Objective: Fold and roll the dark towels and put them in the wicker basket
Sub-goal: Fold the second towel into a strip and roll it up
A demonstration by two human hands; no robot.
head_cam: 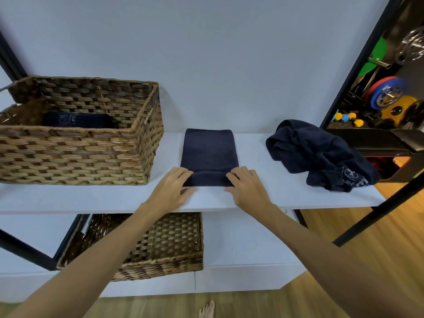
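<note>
A folded dark towel (209,150) lies flat on the white shelf (263,196), a narrow strip running away from the person toward the wall, with its near end turned up into a low roll (208,179) just back from the shelf's front edge. The left hand (171,191) sits at the roll's left end, fingers curled over the top of it and thumb down on the shelf beside it; the right hand (246,187) mirrors it at the right end, fingers bent onto the roll and gripping the cloth. Left of the towel stands the wicker basket (75,154), close but apart from it, and one rolled dark towel (76,120) already lies inside against the far wall. To the right, well apart from the hands, a crumpled dark towel (321,157) is heaped near the shelf's end. A second wicker basket (160,246) sits on the lower shelf beneath the hands.
</note>
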